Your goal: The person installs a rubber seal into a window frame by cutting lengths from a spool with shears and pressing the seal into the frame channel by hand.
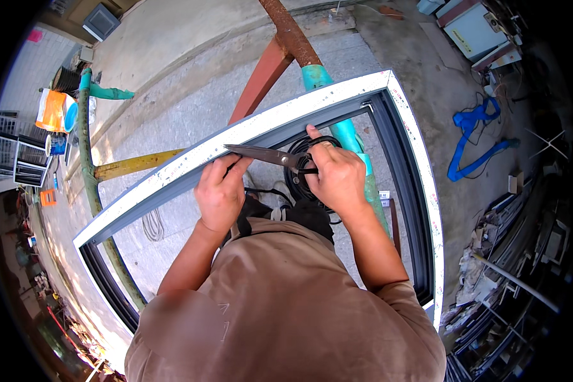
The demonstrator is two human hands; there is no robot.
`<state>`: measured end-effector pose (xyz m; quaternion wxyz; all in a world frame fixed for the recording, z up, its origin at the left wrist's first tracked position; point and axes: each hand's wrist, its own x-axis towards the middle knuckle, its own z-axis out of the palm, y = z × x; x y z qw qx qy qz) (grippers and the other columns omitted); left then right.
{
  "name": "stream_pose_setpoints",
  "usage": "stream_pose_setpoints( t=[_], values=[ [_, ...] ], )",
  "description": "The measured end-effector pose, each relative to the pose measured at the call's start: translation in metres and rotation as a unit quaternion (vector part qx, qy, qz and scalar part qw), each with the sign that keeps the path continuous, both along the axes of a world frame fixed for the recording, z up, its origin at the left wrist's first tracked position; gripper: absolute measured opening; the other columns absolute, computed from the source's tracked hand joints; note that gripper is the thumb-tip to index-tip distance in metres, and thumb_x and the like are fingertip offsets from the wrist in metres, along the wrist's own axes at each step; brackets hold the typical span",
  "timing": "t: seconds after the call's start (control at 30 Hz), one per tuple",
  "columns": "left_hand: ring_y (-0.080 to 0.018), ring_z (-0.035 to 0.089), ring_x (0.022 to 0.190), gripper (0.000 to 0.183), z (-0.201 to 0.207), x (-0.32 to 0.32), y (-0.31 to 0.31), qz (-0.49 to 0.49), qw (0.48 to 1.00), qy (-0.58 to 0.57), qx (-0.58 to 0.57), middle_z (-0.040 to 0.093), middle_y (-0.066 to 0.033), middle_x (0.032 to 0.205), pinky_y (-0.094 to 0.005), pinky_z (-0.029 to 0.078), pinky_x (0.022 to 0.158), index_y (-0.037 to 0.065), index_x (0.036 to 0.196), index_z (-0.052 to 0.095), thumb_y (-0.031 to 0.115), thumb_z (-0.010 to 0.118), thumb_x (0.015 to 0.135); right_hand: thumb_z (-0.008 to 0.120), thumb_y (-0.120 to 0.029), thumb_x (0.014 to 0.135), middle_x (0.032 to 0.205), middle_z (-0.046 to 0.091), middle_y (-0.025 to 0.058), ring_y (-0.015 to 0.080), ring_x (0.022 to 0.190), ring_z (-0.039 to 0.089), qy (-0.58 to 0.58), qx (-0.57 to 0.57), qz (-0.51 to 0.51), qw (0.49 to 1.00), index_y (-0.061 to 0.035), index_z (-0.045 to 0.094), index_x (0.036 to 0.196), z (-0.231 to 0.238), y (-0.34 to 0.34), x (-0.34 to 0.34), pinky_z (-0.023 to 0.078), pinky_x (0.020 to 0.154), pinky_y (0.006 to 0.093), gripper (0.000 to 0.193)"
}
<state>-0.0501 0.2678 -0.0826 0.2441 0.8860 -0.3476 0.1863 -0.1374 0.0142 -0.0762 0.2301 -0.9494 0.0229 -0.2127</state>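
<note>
My right hand [339,177] grips a pair of dark scissors [266,155] by its black handles, with the index finger stretched out against the window frame. Its blades point left and lie over the inner edge of a large grey window frame [165,177] faced with speckled white film. At the blade tips, my left hand [220,196] has its fingertips pinched together on the frame's inner groove; what they hold is hidden. Below the scissors, seen through the frame opening, lies a black coil [293,181], partly covered by my right hand.
The frame rests over green and rusty metal stands [299,48] with a yellow crossbar [137,165]. Blue strapping [468,137] lies on the floor to the right, near stacked metal profiles [496,254]. An orange and white bag [52,111] stands at left.
</note>
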Motion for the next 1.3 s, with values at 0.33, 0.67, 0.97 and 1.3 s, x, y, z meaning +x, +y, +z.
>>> stream_pose_setpoints(
  t=[0.33,0.67,0.97,1.3],
  values=[
    [-0.0274,0.075,0.095,0.041,0.0,0.002,0.0,-0.003,1.0,0.003,-0.005,0.077,-0.003,0.109,-0.0412,0.062,0.082,0.016,0.114,0.088,-0.006,0.076,0.083,0.082,-0.003,0.067,0.142,0.08,0.0109,0.0305,0.075,0.076,0.005,0.017,0.021,1.0,-0.007,0.066,0.094,-0.008,0.009,0.001,0.061,0.071,0.0429,0.032],
    [-0.0274,0.074,0.094,0.037,-0.006,0.003,0.002,-0.003,0.999,-0.001,-0.04,0.077,-0.0032,0.108,-0.0407,0.062,0.081,0.015,0.112,0.088,-0.005,0.079,0.083,0.082,-0.002,0.066,0.143,0.08,0.0092,0.0282,0.078,0.077,0.017,0.022,0.036,0.999,-0.0068,0.068,0.096,-0.008,0.012,0.003,0.062,0.072,0.0415,0.034],
    [-0.0256,0.075,0.095,0.035,-0.006,0.002,-0.003,-0.002,0.999,-0.015,-0.042,0.078,-0.0029,0.106,-0.0407,0.062,0.084,0.015,0.113,0.09,-0.002,0.082,0.084,0.083,-0.003,0.064,0.153,0.074,0.0128,0.0293,0.078,0.077,0.027,0.047,0.081,0.995,-0.007,0.067,0.097,-0.01,0.022,0.0,0.062,0.072,0.0412,0.037],
    [-0.0262,0.074,0.089,0.037,-0.007,0.005,-0.002,-0.009,0.999,-0.021,-0.037,0.076,-0.0027,0.105,-0.04,0.062,0.077,0.015,0.112,0.09,-0.002,0.081,0.08,0.082,0.0,0.065,0.151,0.075,0.0117,0.0292,0.078,0.077,0.035,0.047,0.1,0.993,-0.0057,0.07,0.098,-0.009,0.032,0.002,0.062,0.072,0.0409,0.036]
  ],
)
